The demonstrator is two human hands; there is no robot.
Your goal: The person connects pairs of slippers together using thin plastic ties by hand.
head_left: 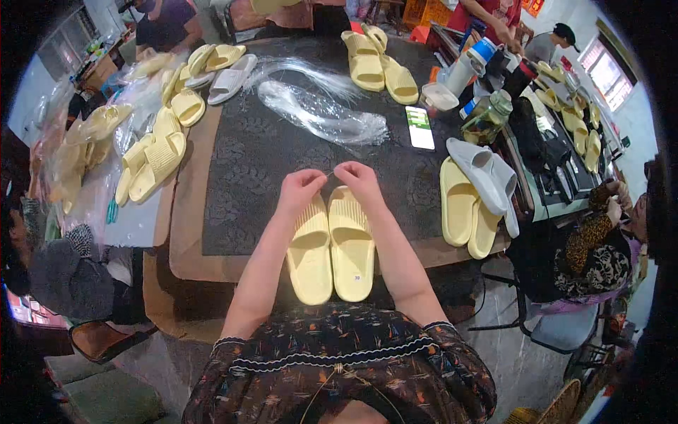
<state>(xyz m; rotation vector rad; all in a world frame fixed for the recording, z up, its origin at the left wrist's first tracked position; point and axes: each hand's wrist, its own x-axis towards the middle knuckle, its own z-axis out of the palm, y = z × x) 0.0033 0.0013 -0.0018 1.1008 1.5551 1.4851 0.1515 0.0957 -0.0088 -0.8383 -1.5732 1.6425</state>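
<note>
A pair of pale yellow slippers [330,247] with ribbed straps lies side by side at the table's near edge, heels toward me. Just beyond their toes, my left hand [304,189] and my right hand [359,180] are close together, fingers pinched. A thin strand [330,173] seems to run between the two fingertips; its ends are hidden in my fingers. My wrists pass over the outer sides of the slippers. Farther off on the dark mat lies a bundle of clear plastic strands [321,116], partly wrapped in clear film.
More yellow slippers [159,159] and a grey one [232,79] lie at left, near clear plastic bags. Others [367,63] sit at the far edge. At right are yellow and grey slippers [480,177], a phone [419,128] and a jar [489,116]. Other people work around the tables.
</note>
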